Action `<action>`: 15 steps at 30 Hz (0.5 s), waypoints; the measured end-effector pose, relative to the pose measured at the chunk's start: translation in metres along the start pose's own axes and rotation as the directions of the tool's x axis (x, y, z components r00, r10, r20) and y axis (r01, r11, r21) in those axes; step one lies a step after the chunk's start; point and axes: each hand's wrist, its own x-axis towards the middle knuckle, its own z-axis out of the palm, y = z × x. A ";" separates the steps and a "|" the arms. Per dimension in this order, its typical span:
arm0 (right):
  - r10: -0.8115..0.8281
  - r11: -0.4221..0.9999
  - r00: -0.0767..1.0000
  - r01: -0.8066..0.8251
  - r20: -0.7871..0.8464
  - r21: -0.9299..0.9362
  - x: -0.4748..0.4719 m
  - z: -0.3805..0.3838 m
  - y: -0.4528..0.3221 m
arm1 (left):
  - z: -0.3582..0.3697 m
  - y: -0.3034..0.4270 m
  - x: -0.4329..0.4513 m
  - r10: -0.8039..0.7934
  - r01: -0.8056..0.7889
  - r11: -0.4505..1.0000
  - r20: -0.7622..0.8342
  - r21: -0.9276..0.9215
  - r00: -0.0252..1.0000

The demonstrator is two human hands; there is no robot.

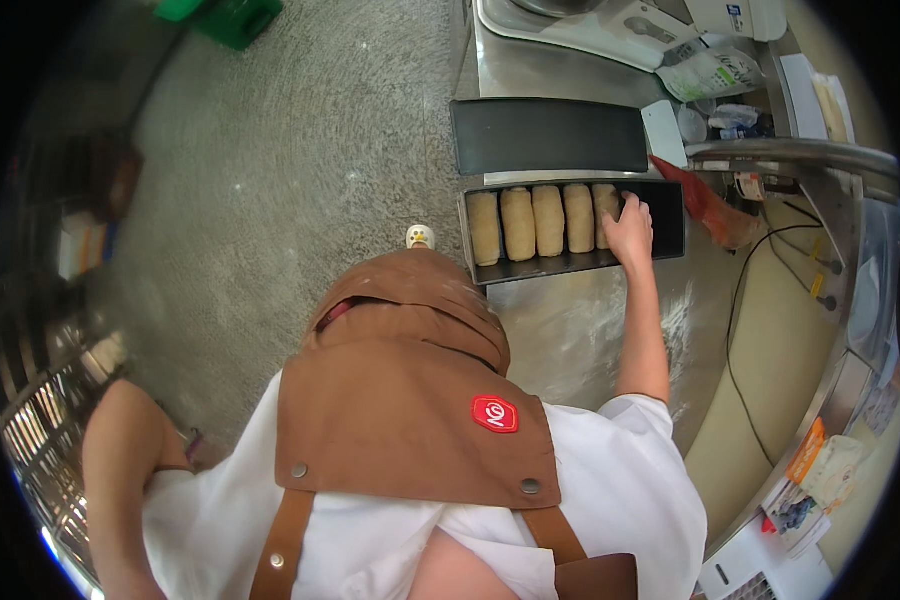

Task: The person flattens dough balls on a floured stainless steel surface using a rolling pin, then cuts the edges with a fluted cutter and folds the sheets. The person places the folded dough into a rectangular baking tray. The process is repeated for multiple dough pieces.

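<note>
A long dark metal loaf pan (570, 268) stands on the steel worktop (562, 322), its length running left to right. Several rolled dough pieces (548, 221) lie side by side in it, from its left end to past the middle. My right hand (631, 231) reaches into the pan, thumb and fingers at the rightmost dough roll (605, 210); the fingertips are partly hidden. Beyond the pan lies a flat dark pan lid (551, 136). My left arm is bent back at the left, and its hand is out of view.
A white kitchen scale (607, 41) stands at the worktop's far end. Near it are a printed pouch (709, 75) and a white scraper (664, 133). A red cloth or bag (712, 206) lies right of the pan. A black cable (731, 337) hangs farther right.
</note>
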 end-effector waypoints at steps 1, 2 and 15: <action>-0.014 1.000 1.000 0.014 -0.023 0.013 -0.003 -0.002 -0.003 | 0.000 0.004 -0.001 -0.009 0.009 1.000 -0.001 0.011 1.000; -0.028 0.999 0.999 0.029 -0.045 0.026 -0.006 -0.004 -0.006 | -0.002 0.007 -0.004 -0.005 0.005 1.000 -0.010 0.023 1.000; -0.264 0.940 0.895 0.156 0.360 0.302 -0.056 0.016 -0.102 | 0.000 0.031 -0.012 -0.207 0.199 0.978 -0.219 -0.059 0.953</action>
